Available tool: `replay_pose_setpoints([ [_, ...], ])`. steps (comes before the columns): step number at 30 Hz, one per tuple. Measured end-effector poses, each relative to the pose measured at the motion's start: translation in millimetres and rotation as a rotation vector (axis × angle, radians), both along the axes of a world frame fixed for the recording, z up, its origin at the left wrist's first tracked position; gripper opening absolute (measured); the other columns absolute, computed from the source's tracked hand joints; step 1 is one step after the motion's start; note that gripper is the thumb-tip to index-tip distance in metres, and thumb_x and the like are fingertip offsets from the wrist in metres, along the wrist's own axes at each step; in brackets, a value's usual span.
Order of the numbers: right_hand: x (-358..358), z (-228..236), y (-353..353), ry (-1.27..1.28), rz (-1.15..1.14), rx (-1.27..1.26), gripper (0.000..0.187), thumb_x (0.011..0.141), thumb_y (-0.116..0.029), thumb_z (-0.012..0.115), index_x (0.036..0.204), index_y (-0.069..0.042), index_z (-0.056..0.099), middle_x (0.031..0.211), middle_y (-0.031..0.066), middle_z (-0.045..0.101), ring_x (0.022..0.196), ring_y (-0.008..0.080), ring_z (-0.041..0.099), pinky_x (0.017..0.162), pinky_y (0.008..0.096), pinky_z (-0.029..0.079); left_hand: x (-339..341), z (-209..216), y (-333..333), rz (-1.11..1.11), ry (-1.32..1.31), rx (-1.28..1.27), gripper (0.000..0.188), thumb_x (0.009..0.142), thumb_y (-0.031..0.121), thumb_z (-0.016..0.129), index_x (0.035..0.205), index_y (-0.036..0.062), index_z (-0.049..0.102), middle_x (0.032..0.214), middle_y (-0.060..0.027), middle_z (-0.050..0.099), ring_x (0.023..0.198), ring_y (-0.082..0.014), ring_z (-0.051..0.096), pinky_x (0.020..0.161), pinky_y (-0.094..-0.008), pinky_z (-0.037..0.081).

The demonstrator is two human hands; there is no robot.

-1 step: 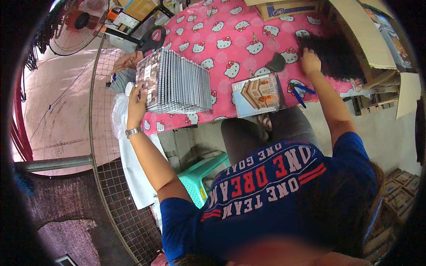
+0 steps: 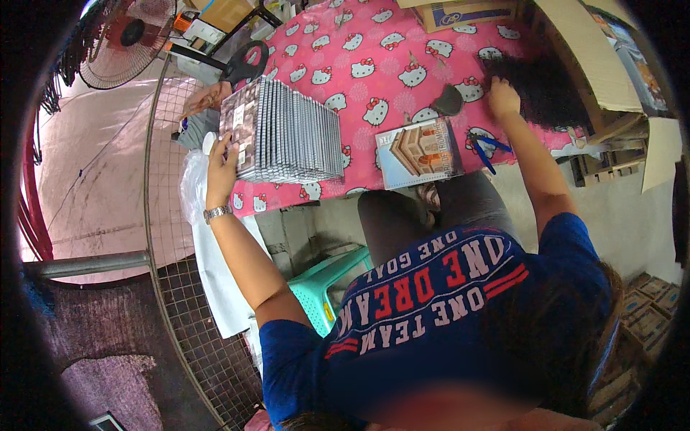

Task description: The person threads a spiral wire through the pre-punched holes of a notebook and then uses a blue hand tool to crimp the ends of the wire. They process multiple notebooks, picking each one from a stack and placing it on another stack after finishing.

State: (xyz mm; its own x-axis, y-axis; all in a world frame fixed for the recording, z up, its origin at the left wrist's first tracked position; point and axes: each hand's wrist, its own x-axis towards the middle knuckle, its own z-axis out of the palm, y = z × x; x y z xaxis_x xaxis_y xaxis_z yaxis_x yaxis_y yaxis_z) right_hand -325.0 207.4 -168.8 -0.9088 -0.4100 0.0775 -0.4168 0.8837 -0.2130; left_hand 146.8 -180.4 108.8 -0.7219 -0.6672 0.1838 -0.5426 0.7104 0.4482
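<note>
My left hand [image 2: 221, 171] lies with its fingers stretched out against the left end of a tall row of spiral-bound notebooks [image 2: 298, 133]. A small white round thing [image 2: 209, 143] shows beside its fingers. My right hand [image 2: 504, 99] is closed, fingers curled, at the near left edge of a dark heap of fine black pieces [image 2: 543, 90]; what it pinches, if anything, is hidden. Between my hands a single notebook [image 2: 419, 154] with a building on its cover lies flat at the table's near edge. Blue-handled pliers [image 2: 491, 152] rest to its right.
A pink patterned cloth covers the table [image 2: 374, 72]. A dark grey piece [image 2: 448, 100] lies beyond the single notebook. An open cardboard box [image 2: 604, 65] stands at the right, a black tape dispenser [image 2: 248, 63] at the back left. A fan [image 2: 131, 36] and a green stool [image 2: 323, 284] are near.
</note>
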Motion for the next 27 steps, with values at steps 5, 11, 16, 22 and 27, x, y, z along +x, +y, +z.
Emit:
replay_pose_setpoints([
  [5, 4.5, 25.8, -2.5, -0.092, 0.043, -0.098, 0.035, 0.08, -0.019, 0.064, 0.113, -0.007, 0.062, 0.105, 0.0232, 0.065, 0.093, 0.0401, 0.064, 0.082, 0.0475, 0.052, 13.7, 1.6, 5.9, 0.064, -0.047, -0.136, 0.039, 0.094, 0.026, 0.058, 0.127, 0.0053, 0.057, 0.133, -0.0229, 0.05, 0.127, -0.0351, 0.044, 0.102, -0.0407, 0.038],
  [11, -8.3, 22.0, 29.3, -0.282, -0.112, -0.852, 0.039, 0.081, -0.008, 0.062, 0.119, 0.001, 0.059, 0.092, 0.0144, 0.067, 0.081, 0.0279, 0.065, 0.074, 0.0366, 0.054, -95.9, -50.9, 159.4, -0.284, 0.5, -0.276, 0.031, 0.082, 0.015, 0.069, 0.11, 0.0029, 0.063, 0.111, -0.0146, 0.063, 0.104, -0.0316, 0.057, 0.094, -0.04, 0.043],
  [16, 16.9, 43.2, 18.4, -0.993, -0.027, -1.465, 0.034, 0.085, 0.004, 0.049, 0.118, 0.004, 0.058, 0.098, 0.007, 0.057, 0.081, 0.0162, 0.056, 0.071, 0.0276, 0.049, -137.3, -186.9, 256.0, -0.779, -0.089, -0.239, 0.04, 0.076, 0.026, 0.07, 0.111, 0.0072, 0.06, 0.119, -0.0097, 0.059, 0.114, -0.0282, 0.052, 0.094, -0.042, 0.045],
  [22, 72.7, 86.4, 40.7, -0.959, 0.073, -1.112, 0.036, 0.09, -0.011, 0.044, 0.124, -0.007, 0.056, 0.09, 0.0022, 0.055, 0.069, 0.0095, 0.045, 0.062, 0.0224, 0.038, -131.2, -217.4, 256.5, -0.781, -0.268, -0.231, 0.034, 0.079, 0.017, 0.062, 0.112, 0.0094, 0.06, 0.117, -0.0107, 0.059, 0.104, -0.0284, 0.058, 0.087, -0.04, 0.05],
  [27, 115.7, 89.8, 57.7, -0.697, 0.422, -0.837, 0.04, 0.087, -0.008, 0.053, 0.127, -0.01, 0.058, 0.09, 0.006, 0.061, 0.078, 0.0165, 0.056, 0.072, 0.0295, 0.048, -144.5, -141.5, 234.2, -0.708, -0.22, -0.182, 0.03, 0.08, 0.013, 0.057, 0.109, 0.0092, 0.061, 0.106, -0.0112, 0.063, 0.09, -0.0308, 0.062, 0.083, -0.0417, 0.05],
])
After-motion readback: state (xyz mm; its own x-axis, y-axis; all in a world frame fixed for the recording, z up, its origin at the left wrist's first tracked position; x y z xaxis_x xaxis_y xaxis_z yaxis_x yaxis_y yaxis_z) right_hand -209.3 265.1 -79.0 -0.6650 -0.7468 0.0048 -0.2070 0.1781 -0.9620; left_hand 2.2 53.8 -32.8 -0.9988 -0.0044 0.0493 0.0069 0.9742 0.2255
